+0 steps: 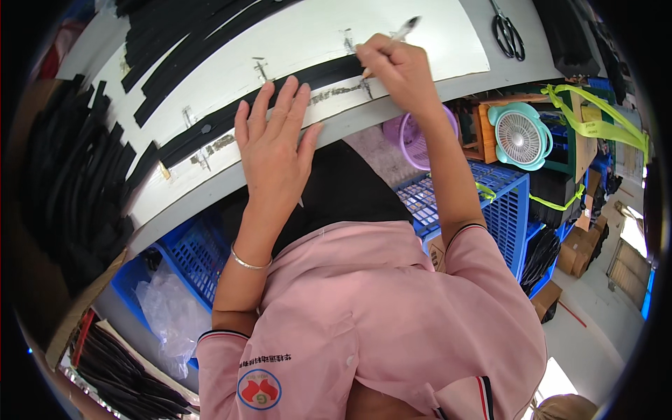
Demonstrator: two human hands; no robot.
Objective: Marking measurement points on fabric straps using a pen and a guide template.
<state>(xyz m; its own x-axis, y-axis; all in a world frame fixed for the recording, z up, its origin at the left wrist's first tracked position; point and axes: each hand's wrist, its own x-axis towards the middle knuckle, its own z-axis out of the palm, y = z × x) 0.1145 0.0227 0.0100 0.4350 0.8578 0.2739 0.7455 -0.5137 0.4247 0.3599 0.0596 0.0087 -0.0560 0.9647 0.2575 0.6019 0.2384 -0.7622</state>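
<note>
— Hands first: what are they doing?
— Left hand (274,143) lies flat, fingers spread apart, pressing on a long black strip (231,120) at the front edge of the white board (294,42). Right hand (395,66) is closed around a pen (402,31), its tip down on the same strip, further right.
— And the surface?
— The board sits on a grey table (350,122); more black strips (175,49) lie across it and a heap at far left. Scissors (507,31) rest at top right.
— The room?
— Blue crates (504,210) under the table, a purple basket (413,140), a small teal fan (521,136), cardboard boxes (577,248) on the floor.
</note>
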